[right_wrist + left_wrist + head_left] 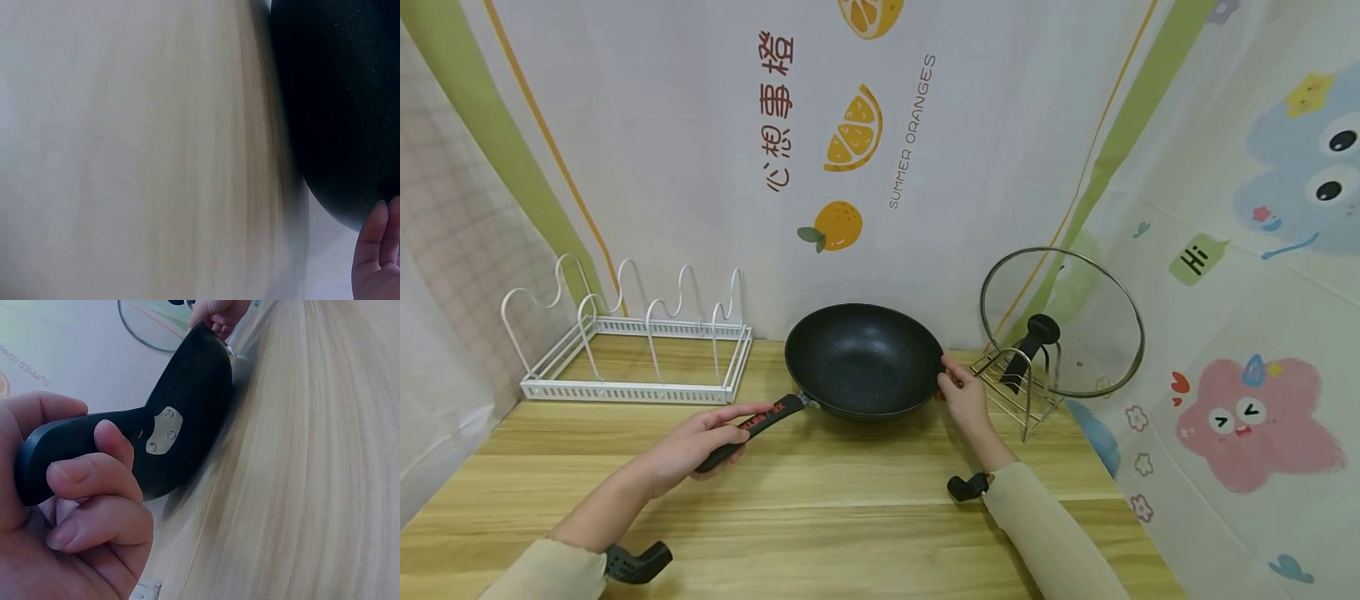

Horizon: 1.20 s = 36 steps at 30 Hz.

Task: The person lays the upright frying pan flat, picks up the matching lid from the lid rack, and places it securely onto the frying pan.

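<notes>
A black wok [861, 358] is at the middle back of the wooden table, its inside facing up and toward me. My left hand [696, 446] grips its black handle [786, 406], with the fingers curled round it in the left wrist view. At the opposite side, my right hand [966, 404] pinches the wok's right edge between thumb and fingers. In the right wrist view the fingertips [377, 219] meet the wok's dark underside [340, 112]. I cannot tell whether its base touches the table.
A white rack [632, 392] with curved dividers stands at the back left. Right of the wok, a small wire stand [1026, 417] bears an upright glass lid [1097, 333] with a black knob. Printed curtains [700, 208] close off the back and sides.
</notes>
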{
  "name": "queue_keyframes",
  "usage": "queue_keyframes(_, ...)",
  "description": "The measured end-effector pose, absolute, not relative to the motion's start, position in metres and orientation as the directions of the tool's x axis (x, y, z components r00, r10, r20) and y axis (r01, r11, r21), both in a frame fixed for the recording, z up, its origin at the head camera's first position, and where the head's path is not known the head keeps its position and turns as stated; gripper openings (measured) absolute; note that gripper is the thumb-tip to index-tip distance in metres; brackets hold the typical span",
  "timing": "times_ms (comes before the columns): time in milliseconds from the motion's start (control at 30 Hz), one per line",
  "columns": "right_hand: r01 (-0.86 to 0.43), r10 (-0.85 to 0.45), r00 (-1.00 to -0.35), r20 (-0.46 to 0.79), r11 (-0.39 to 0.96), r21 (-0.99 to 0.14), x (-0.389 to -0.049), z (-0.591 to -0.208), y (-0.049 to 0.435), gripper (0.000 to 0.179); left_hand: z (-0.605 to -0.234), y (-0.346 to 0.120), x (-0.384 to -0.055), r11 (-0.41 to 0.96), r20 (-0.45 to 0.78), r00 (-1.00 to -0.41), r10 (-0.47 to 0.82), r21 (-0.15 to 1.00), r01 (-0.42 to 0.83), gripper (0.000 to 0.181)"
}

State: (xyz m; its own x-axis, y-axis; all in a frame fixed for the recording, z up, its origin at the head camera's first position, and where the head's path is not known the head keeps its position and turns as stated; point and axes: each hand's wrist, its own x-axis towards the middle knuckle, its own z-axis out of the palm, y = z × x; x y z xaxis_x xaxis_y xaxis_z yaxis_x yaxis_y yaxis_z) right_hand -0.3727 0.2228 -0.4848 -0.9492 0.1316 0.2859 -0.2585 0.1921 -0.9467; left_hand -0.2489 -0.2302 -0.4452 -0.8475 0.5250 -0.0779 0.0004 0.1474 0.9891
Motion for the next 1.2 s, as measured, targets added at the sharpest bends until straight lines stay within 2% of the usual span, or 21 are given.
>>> queue_keyframes(333, -0.203, 0.138, -0.962, 0.234, 0.202, -0.958, -0.367, -0.482, 0.221, 0.047, -0.445, -0.235, -0.252, 0.140, -0.083, -0.851, 0.519, 0.990, -0.012, 0.049)
queue_keyframes(1200, -0.189, 0.145, -0.965, 0.219, 0.195, -0.962, -0.357, -0.478, 0.217, 0.046, -0.445, -0.244, -0.263, 0.147, -0.108, -0.842, 0.528, 0.989, -0.035, 0.047)
